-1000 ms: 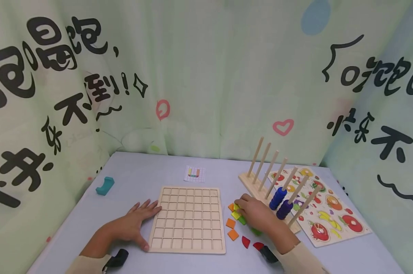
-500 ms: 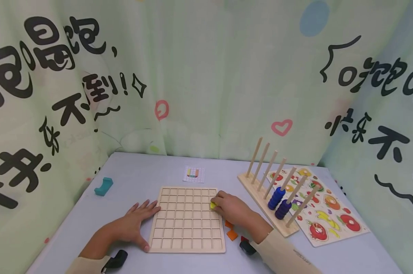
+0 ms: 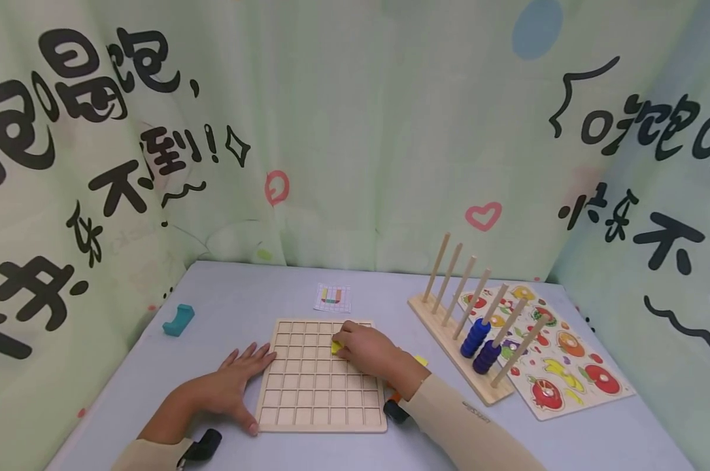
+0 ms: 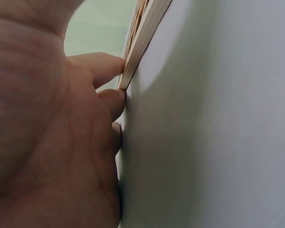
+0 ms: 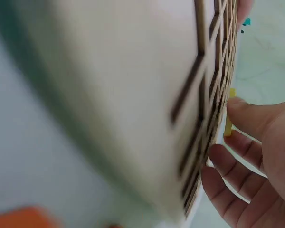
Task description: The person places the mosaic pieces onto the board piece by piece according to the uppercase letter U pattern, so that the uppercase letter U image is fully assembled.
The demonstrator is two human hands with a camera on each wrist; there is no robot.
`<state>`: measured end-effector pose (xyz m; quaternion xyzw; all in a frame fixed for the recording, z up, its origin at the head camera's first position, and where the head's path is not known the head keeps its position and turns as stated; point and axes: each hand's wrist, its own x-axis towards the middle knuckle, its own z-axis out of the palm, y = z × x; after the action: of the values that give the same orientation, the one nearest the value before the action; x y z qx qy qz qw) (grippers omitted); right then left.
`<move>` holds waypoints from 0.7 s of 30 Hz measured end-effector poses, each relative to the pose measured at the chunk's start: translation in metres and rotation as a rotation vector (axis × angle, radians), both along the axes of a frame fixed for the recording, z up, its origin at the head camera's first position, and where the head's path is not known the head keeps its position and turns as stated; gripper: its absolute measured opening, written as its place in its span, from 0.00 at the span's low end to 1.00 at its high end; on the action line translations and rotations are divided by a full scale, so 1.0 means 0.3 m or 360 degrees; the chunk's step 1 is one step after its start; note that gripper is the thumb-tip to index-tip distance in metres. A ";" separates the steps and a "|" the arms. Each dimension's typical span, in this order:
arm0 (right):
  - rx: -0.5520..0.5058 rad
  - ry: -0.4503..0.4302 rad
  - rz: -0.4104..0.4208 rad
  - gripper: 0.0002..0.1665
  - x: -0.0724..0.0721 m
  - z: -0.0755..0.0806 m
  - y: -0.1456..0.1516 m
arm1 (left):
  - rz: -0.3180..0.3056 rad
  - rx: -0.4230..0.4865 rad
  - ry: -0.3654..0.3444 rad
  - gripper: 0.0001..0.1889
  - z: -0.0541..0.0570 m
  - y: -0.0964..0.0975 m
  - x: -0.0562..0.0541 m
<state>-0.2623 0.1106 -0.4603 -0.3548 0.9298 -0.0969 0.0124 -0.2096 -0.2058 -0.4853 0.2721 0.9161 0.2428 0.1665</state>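
A wooden grid board (image 3: 316, 386) lies in the middle of the table, its squares bare where they show. Over its upper part my right hand (image 3: 369, 350) pinches a yellow square tile (image 3: 335, 347) between thumb and finger. The right wrist view shows this yellow tile (image 5: 229, 114) on edge, close to the board's ridges. On the left, my left hand (image 3: 228, 386) lies with spread fingers, fingertips and thumb touching the board's left edge. In the left wrist view the fingers (image 4: 102, 66) meet the board's side (image 4: 142, 42).
Behind the board lies a small pattern card (image 3: 333, 298). To the right stand a peg rack (image 3: 437, 324) with blue beads and a fruit puzzle board (image 3: 561, 366). A teal block (image 3: 179, 320) sits at left. An orange tile (image 5: 26, 218) lies near the right wrist.
My right hand has left the loose tiles at the board's right with a yellow tile and moved left over the grid. My left hand has stayed at the board's left edge.
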 end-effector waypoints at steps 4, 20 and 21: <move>-0.0010 -0.0037 0.0001 0.19 -0.015 0.006 -0.024 | -0.0014 0.0012 0.0010 0.71 0.014 0.009 0.008; -0.0010 -0.0168 0.0004 0.18 -0.070 0.007 -0.167 | 0.0039 -0.0030 0.0030 0.71 0.001 0.014 0.002; -0.0014 -0.0172 0.0004 0.18 -0.072 0.007 -0.176 | 0.0043 -0.0029 0.0030 0.71 0.002 0.014 0.002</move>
<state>-0.2837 0.0579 -0.4582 -0.3504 0.9268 -0.1201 0.0611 -0.2091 -0.2016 -0.4846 0.2605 0.9234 0.2342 0.1571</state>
